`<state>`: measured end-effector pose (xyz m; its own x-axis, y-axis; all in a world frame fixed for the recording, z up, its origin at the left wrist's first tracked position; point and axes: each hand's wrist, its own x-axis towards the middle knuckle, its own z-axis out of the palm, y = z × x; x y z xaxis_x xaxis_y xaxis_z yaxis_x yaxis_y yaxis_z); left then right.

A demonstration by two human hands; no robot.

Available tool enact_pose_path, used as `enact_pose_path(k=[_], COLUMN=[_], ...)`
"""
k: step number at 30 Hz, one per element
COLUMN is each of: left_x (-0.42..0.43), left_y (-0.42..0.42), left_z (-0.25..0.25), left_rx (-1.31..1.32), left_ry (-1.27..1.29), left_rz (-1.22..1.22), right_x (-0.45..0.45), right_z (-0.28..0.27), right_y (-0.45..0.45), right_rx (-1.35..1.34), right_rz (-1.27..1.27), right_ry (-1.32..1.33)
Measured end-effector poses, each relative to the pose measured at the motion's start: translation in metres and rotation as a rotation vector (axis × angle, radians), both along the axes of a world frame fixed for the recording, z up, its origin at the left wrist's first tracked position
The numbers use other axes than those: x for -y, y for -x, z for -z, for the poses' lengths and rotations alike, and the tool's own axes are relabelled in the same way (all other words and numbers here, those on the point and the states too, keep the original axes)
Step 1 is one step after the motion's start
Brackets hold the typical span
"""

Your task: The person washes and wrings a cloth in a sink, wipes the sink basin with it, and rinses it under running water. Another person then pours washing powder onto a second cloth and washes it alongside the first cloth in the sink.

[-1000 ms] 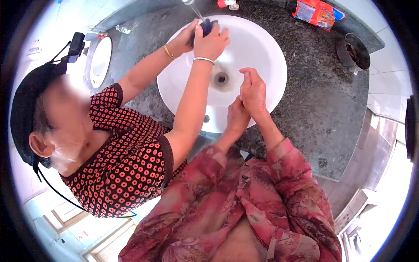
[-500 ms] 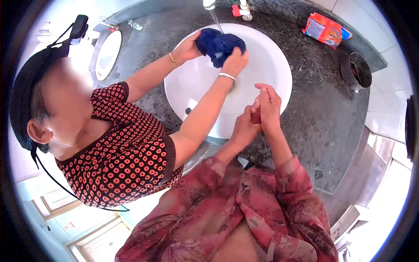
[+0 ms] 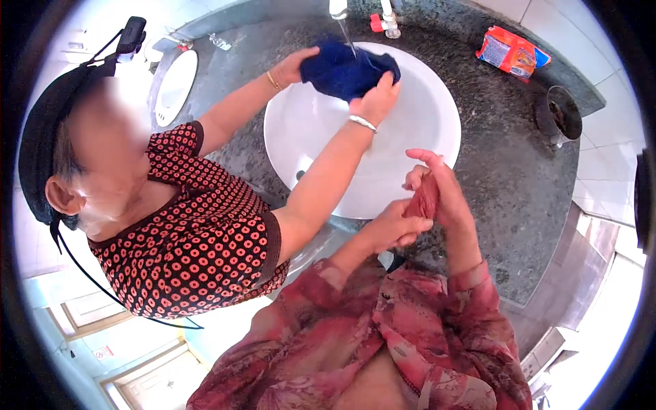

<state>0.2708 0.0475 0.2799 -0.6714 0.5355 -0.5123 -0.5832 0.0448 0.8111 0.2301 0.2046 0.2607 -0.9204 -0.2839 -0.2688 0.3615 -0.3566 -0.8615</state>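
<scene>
A small crumpled red cloth (image 3: 425, 197) is stretched between my two hands, near the front right rim of the white washbasin (image 3: 447, 130). My left hand (image 3: 396, 227) pinches its lower end between thumb and fingers. Around its upper part curls my right hand (image 3: 444, 188), with one finger sticking out over the basin. Part of the cloth is hidden in my right palm. Beyond my hands, another person's hands (image 3: 374, 102) hold a dark blue cloth (image 3: 342, 72) spread under the running water of the tap (image 3: 339, 9).
The other person (image 3: 184, 225), in a dotted top, leans in from my left, forearms crossing the basin. On the dark stone counter (image 3: 506, 157) lie a red-orange packet (image 3: 512, 53) and a dark pot (image 3: 564, 115). A red-handled valve (image 3: 377, 23) stands behind the basin.
My hands have moved apart and slightly down, and the red cloth between them now shows more. The other person's blue cloth has gone from bunched to spread wider.
</scene>
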Motion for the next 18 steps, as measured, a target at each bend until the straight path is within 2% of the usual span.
enact_pose_path(k=[2, 3, 4, 6, 8, 10, 12, 13, 14, 15, 18], left_x=[-0.002, -0.006, -0.011, -0.018, -0.014, -0.001, 0.012, 0.019, 0.024, 0.028, 0.033], left_y=[-0.007, -0.013, -0.021, -0.031, -0.034, -0.034, -0.036, -0.039, -0.040, -0.044, -0.054], left_z=[-0.011, -0.013, -0.014, -0.019, -0.016, -0.017, -0.018, -0.021, -0.026, -0.026, -0.022], left_rx=[0.336, 0.455, 0.552, 0.739, 0.742, 0.695, 0.670, 0.692, 0.588, 0.574, 0.605], left_ry=[-0.457, -0.665, -0.870, -1.079, -1.115, -1.093, -1.076, -1.029, -0.893, -0.892, -0.904], left_rz=[0.037, 0.035, 0.016, -0.080, -0.028, 0.064, 0.124, 0.135, 0.162, 0.164, 0.128], right_x=[-0.002, 0.000, 0.005, 0.023, 0.034, 0.037, 0.044, 0.049, 0.053, 0.057, 0.057], right_z=[-0.006, -0.011, -0.017, -0.033, -0.034, -0.023, -0.022, -0.020, -0.019, -0.024, -0.026], right_y=[-0.005, -0.007, -0.010, -0.019, -0.026, -0.031, -0.037, -0.038, -0.036, -0.033, -0.041], right_rx=[-0.001, -0.009, -0.040, -0.096, -0.121, -0.211, -0.220, -0.247, -0.278, -0.400, -0.298], right_rz=[-0.080, -0.080, -0.049, 0.014, 0.046, -0.035, -0.073, -0.145, -0.213, -0.285, -0.313], right_ry=[0.555, 0.548, 0.648, 0.852, 0.855, 1.050, 1.093, 1.187, 1.283, 1.225, 1.108])
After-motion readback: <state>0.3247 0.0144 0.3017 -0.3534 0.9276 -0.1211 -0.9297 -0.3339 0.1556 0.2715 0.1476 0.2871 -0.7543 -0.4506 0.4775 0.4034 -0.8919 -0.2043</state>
